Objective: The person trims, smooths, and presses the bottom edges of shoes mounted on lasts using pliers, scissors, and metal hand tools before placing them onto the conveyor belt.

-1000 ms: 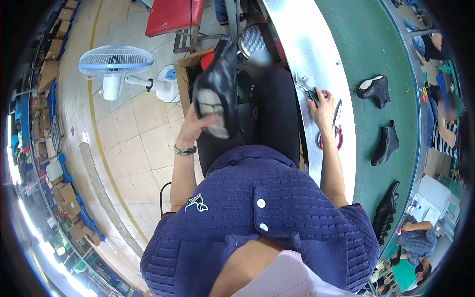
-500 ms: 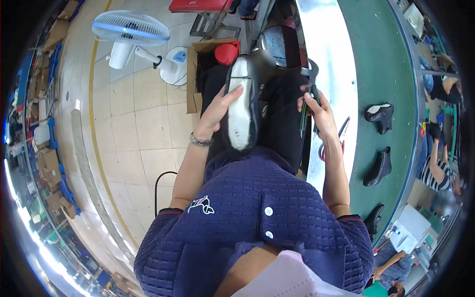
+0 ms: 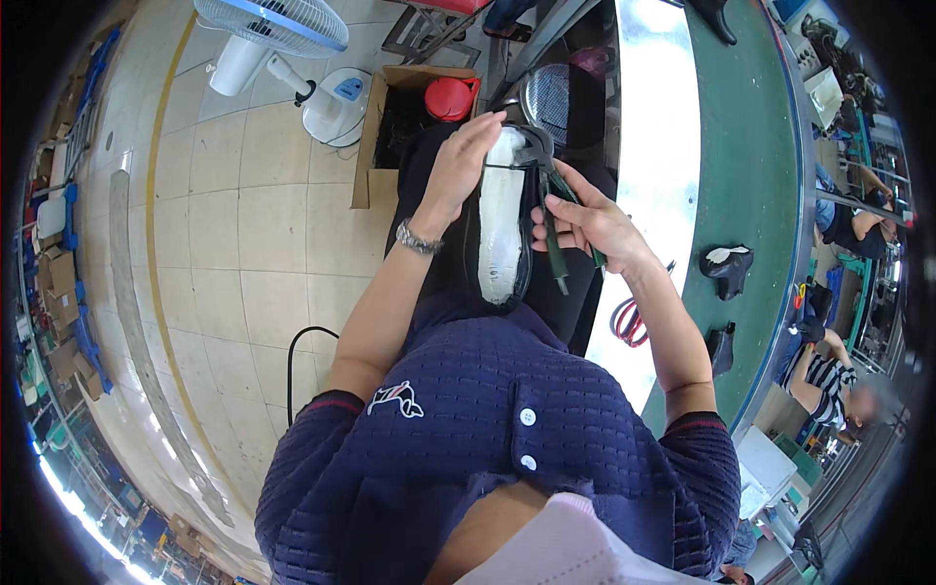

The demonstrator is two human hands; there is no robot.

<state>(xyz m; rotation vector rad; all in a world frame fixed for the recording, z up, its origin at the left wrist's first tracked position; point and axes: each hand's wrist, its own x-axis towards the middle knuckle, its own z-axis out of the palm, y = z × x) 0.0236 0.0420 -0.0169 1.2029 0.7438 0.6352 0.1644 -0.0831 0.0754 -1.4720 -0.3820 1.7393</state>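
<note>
A dark shoe (image 3: 501, 234) lies sole up over my lap, its pale whitish underside showing and a dark line crossing it near the far end. My left hand (image 3: 462, 168) is against the shoe's left side at that far end, holding it, with the fingertips at the rim and part of the grip hidden. In my right hand (image 3: 585, 222) is a pair of pincers with dark green handles (image 3: 554, 249). The dark metal jaws (image 3: 531, 148) meet the shoe's edge at the far right; whether they pinch material is too small to tell.
Right of me runs a shiny metal ledge (image 3: 658, 117) with red-handled scissors (image 3: 629, 322). Beyond it, a green belt (image 3: 736, 185) carries several dark shoes (image 3: 729, 270). Ahead stand an open cardboard box (image 3: 366, 166) with a red round object (image 3: 448, 98) and a fan (image 3: 334, 107).
The pincers have moved left, bringing their jaws onto the shoe's far edge. My left hand has shifted from the sole's middle to the far end. The shoe has moved slightly right.
</note>
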